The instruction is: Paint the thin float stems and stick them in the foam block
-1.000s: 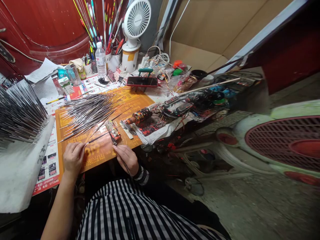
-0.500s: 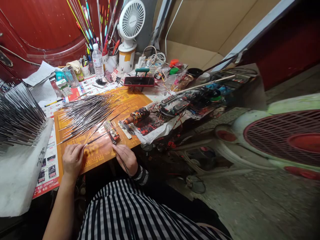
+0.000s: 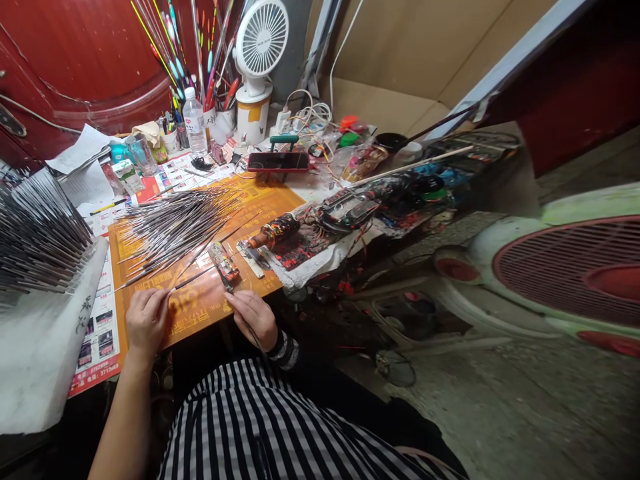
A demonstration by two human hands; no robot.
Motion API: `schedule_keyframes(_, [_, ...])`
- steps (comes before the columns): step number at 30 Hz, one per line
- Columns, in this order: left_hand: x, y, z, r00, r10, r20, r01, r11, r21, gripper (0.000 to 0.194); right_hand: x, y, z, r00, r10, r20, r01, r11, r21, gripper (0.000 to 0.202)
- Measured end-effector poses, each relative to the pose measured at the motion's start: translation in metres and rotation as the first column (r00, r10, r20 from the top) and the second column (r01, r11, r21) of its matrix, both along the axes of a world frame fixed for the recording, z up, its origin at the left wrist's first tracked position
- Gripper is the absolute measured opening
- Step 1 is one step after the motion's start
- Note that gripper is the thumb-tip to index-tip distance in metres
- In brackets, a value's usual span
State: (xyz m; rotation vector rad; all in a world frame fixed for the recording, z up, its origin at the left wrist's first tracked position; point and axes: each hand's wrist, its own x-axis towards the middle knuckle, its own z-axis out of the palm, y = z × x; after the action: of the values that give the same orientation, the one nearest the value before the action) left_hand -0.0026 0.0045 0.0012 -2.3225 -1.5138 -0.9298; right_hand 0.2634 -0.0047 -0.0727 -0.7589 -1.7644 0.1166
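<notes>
My left hand [image 3: 147,319] is closed at the front edge of the orange board [image 3: 200,319], pinching one end of a thin dark float stick [image 3: 195,278]. The stick's other end points toward a small paint-spattered block [image 3: 223,262]. My right hand [image 3: 255,319] is closed just below that block, its fingertips pinching a slim dark tool [image 3: 229,289]; a thin dark length shows under the palm, and its kind is unclear. Beyond my hands lies a heap of similar thin sticks [image 3: 175,223].
At left, a white foam block [image 3: 45,360] holds many upright sticks [image 3: 40,233]. Behind stand a white fan [image 3: 263,40], a water bottle [image 3: 195,123], colourful fishing floats [image 3: 175,63] and a phone [image 3: 278,162]. Paint-crusted tools [image 3: 280,230] lie right; a green-and-red machine [image 3: 560,267] is on the floor.
The camera view has shifted very slightly. Both hands stay nearly in place, still pinching the same things.
</notes>
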Motion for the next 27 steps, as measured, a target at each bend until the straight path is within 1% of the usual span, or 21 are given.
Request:
schedule_keyframes(9, [0.001,0.0,0.0,1.0,0.01,0.0,-0.01,1.0,-0.003,0.016,0.001,0.0,0.002,1.0,0.005,0.009,-0.005,1.0,0.011,0.059])
schedule_keyframes(18, [0.002,-0.001,0.001,1.0,-0.005,-0.018,0.005,0.999,0.032,0.014,0.001,-0.001,0.006,1.0,-0.008,0.03,0.008,1.0,0.001,0.058])
schedule_keyframes(27, [0.002,0.002,0.0,0.999,-0.022,-0.047,0.025,0.998,0.053,0.014,-0.003,0.0,-0.004,0.999,-0.048,-0.014,0.048,0.999,0.008,0.058])
